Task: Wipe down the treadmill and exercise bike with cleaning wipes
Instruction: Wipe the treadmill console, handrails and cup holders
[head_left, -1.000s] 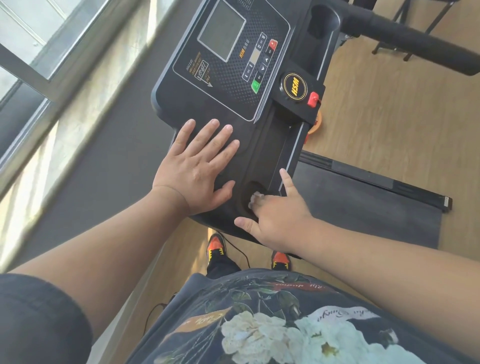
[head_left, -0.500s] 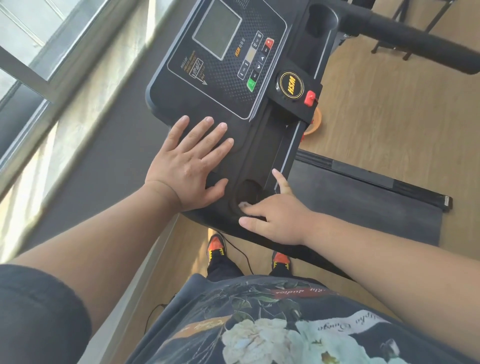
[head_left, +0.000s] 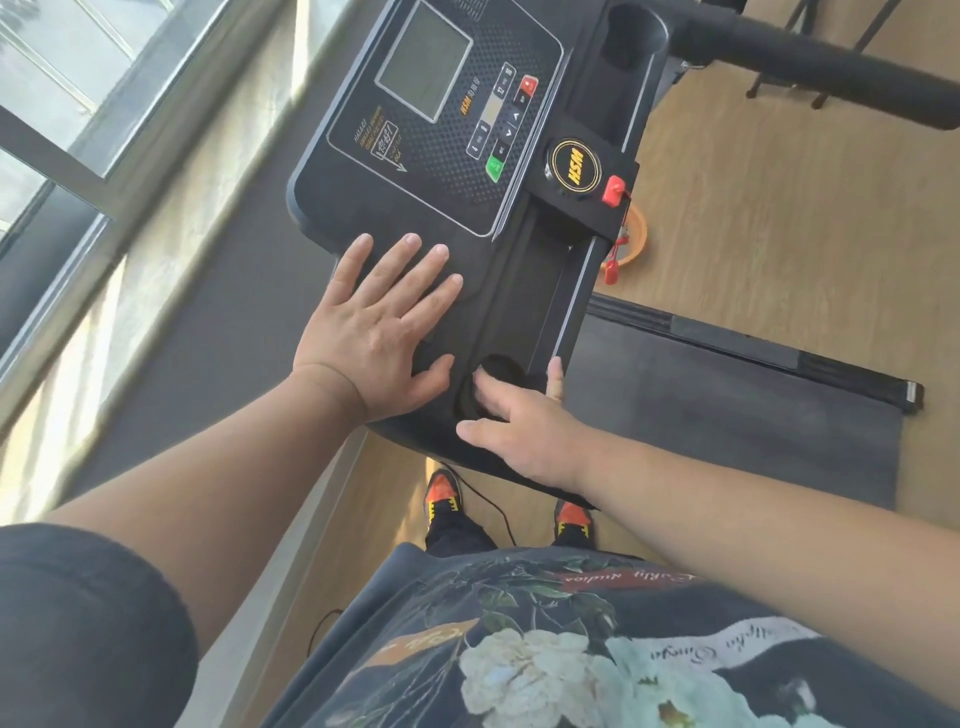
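Left hand (head_left: 376, 332) was flat on the treadmill console (head_left: 426, 208), fingers (head_left: 410, 265) spread apart. Just right of it, right hand (head_left: 524, 421) had fingers dipped into the near cup holder (head_left: 498, 371); couldn't tell if they gripped a wipe.

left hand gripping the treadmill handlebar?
No. The left hand lies flat, fingers spread, on the treadmill console, while the handlebar is untouched at upper right.

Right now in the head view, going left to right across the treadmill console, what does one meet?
Grey rectangular display screen → green start button → round black badge with yellow HSM lettering → red safety key → black foam handlebar.
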